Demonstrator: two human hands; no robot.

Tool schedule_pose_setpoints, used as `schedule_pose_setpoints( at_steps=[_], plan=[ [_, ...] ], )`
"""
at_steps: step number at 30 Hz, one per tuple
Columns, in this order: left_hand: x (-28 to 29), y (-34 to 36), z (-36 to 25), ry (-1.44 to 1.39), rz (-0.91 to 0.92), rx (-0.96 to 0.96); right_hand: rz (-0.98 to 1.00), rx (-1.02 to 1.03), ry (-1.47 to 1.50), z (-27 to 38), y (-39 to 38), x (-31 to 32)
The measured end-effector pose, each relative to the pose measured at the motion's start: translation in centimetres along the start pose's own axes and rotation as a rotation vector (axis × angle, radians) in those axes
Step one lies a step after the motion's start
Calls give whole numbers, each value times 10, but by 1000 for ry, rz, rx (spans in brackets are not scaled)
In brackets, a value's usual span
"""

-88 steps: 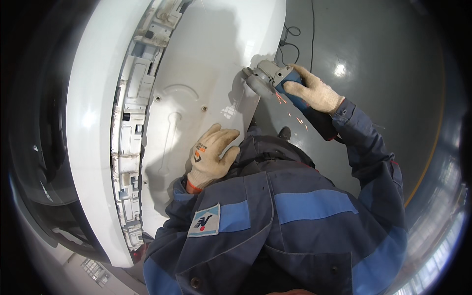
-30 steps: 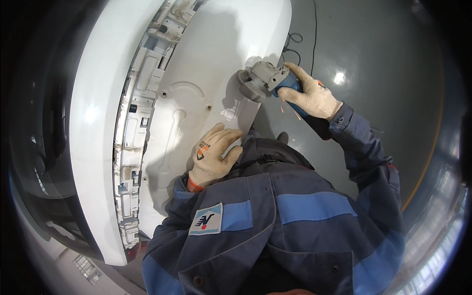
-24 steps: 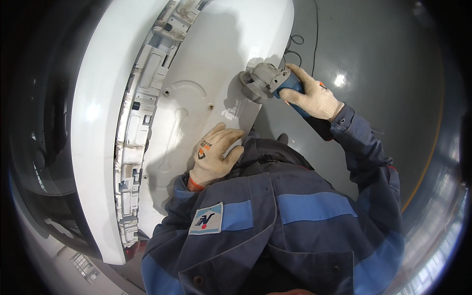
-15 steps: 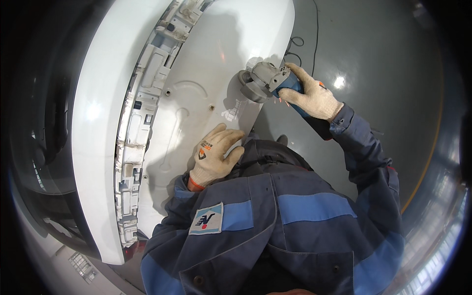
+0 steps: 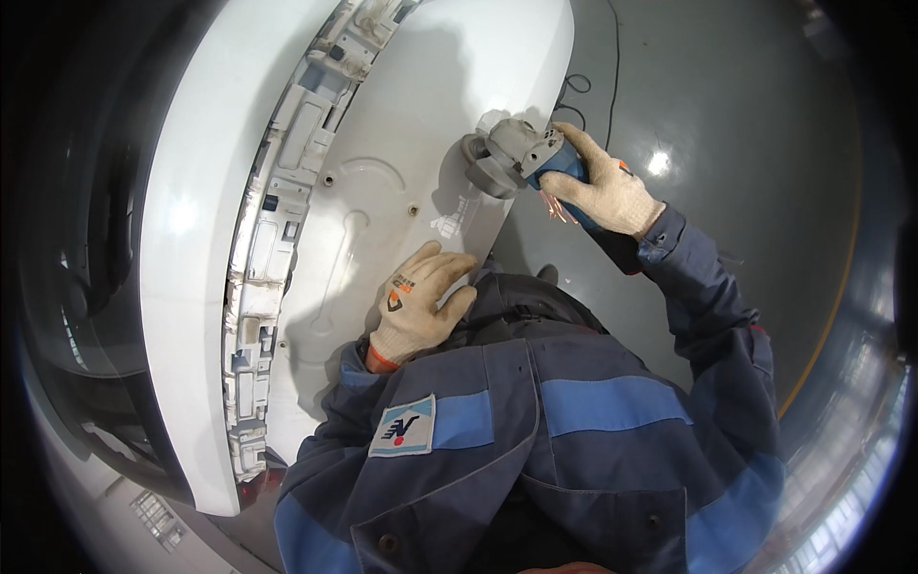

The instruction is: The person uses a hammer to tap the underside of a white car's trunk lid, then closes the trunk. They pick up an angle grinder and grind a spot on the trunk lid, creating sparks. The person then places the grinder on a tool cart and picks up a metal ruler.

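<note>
My right hand point(image 5: 604, 188), in a pale knit glove, grips a blue and grey angle grinder point(image 5: 516, 158). Its disc end meets the right edge of a large white curved panel point(image 5: 382, 191), and a few sparks show just below the tool. My left hand point(image 5: 421, 301), also gloved, lies flat on the panel's lower part with fingers spread, holding nothing. My dark blue work jacket fills the lower middle of the view.
The panel's left side has a ribbed inner frame point(image 5: 273, 249) and a broad glossy white rim point(image 5: 177, 239). A black cable point(image 5: 583, 86) runs over the grey floor point(image 5: 746, 124) beyond the panel. A yellow floor line point(image 5: 837, 297) curves at the right.
The view has shifted slightly, so the panel sits a bit higher and to the right. Both hands keep their places: the right on the grinder, the left flat on the panel.
</note>
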State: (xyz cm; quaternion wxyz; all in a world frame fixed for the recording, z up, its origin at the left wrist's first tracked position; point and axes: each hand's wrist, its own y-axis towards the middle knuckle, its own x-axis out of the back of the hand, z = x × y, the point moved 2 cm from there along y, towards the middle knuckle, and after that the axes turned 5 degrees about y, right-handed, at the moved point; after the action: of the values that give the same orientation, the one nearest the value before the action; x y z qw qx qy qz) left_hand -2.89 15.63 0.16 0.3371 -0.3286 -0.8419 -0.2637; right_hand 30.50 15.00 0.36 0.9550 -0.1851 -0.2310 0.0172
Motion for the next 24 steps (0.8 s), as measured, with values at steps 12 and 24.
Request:
schedule_pose_setpoints(
  at_steps=[12,24],
  plan=[
    [1,0,0,5,7,3,-23,-98,21,-22,-2,2],
    [1,1,-1,6,30,9,-69,-75,-114,-9,-3,5]
  ],
)
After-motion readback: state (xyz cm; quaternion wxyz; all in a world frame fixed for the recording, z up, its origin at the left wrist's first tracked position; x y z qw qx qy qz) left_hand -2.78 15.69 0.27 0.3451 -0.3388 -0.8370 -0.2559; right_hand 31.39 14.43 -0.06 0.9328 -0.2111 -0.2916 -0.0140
